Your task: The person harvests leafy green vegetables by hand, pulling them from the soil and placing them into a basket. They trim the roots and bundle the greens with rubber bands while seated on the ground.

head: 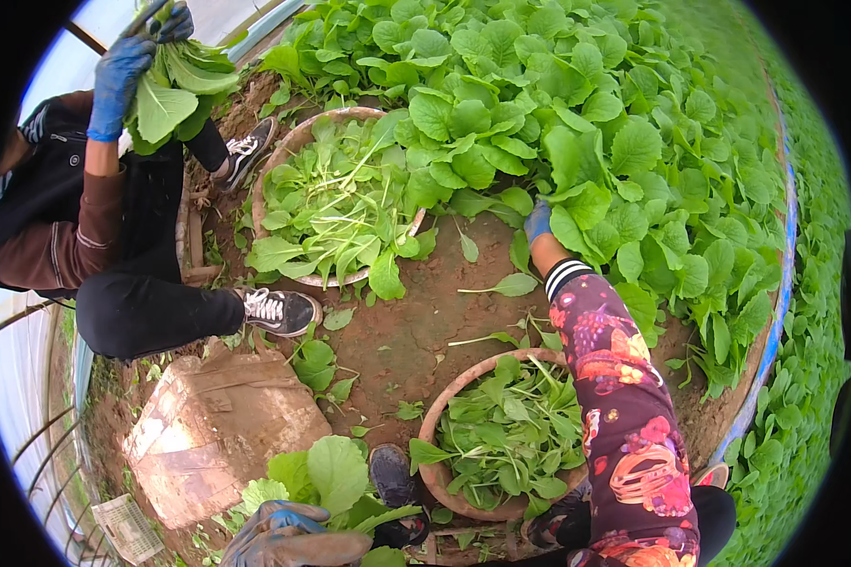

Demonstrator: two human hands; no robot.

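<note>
My left hand, in a soiled blue-and-grey glove, is at the bottom edge, closed around a bunch of broad-leaved greens. My right hand wears a blue glove and reaches down to the base of the leafy green plants at the edge of the bed. Leaves cover its fingers, so its grip is hidden. Below my right forearm sits a round tub heaped with loose, small leaves. A few cut leaves lie on the bare soil beside my right hand.
Opposite on the left sits another person, whose blue-gloved hands hold up a bunch of greens. A second leaf-filled tub stands near their shoes. A taped, dirty box lies lower left. A blue strip edges the bed at right.
</note>
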